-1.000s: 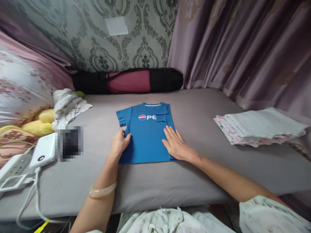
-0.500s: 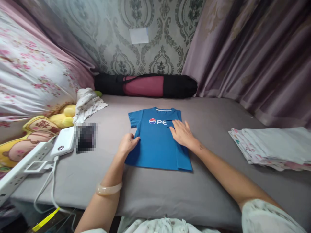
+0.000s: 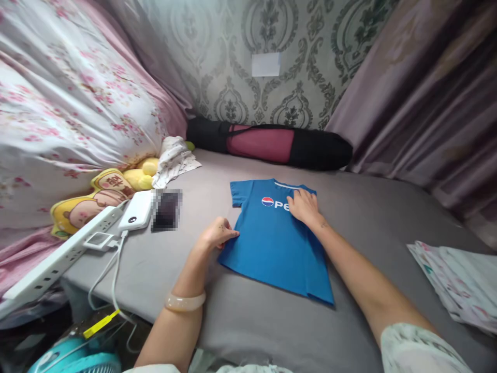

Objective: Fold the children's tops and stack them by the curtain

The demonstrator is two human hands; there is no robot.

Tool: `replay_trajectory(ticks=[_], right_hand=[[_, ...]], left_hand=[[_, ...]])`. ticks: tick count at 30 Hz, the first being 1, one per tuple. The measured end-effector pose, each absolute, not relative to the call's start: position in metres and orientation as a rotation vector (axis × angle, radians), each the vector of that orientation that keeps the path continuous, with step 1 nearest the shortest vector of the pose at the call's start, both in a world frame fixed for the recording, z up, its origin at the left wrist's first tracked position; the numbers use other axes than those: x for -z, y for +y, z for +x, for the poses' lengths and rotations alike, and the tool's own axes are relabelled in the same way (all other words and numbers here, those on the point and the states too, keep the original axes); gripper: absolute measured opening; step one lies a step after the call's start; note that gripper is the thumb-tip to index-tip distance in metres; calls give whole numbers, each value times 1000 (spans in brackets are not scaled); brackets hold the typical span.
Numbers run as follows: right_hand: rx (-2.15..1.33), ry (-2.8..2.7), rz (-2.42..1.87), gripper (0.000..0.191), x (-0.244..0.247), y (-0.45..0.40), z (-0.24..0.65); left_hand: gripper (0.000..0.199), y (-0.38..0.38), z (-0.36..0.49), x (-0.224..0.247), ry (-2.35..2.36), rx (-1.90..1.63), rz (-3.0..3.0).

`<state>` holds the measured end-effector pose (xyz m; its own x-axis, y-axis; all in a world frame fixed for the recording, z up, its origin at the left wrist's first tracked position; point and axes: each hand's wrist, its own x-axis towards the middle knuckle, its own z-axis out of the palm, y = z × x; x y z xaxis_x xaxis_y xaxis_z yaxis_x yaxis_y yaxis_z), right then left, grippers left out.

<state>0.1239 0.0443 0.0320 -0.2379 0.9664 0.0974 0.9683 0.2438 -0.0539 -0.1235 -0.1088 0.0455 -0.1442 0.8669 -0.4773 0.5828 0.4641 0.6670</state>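
Note:
A blue T-shirt (image 3: 272,248) lies front up on a grey sheet, its white collar band away from me. Part of its red, white and blue logo print shows; my right hand covers the rest. The left sleeve sticks out, while the right side looks folded inward. My left hand (image 3: 221,233) pinches the shirt's left side edge between thumb and curled fingers. Over the upper right of the chest, just below the collar, my right hand (image 3: 305,206) rests on the cloth with bent fingers and the thumb apart.
A black and maroon long bag (image 3: 260,144) lies along the wall. To the left are a power strip (image 3: 66,254), a white power bank (image 3: 135,210), a blurred-out dark object (image 3: 166,210) and yellow plush toys (image 3: 93,202). Folded cloths (image 3: 462,280) are stacked at right.
My right hand has slid up the shirt toward the collar, its fingers now more bent. My left hand stays at the left edge. The view has turned left and tilted.

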Motion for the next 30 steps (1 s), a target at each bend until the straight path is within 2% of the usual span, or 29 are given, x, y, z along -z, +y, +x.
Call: replay_trajectory(ticks=[7,14,17,25,30], right_hand=[[-518,-2483,-1392,31,-48,62,2],[-642,-2440,-1599,33,-41,64,-79],[-606,-2396,-1665,43,-35,62,-93],[-792,-2205,-1625,29,-32,66,-90],[-1031,-1920,-1554,10,-39,85,-54]], left_hand=[[33,-108,-129,-39,1791,-394,1216],[33,-108,-131,-38,1774,-401,1209],[32,-108,-132,-41,1783,-408,1193],[30,-110,-134,-41,1712,-373,1222],[22,-114,-133,-49,1676,-415,1258]])
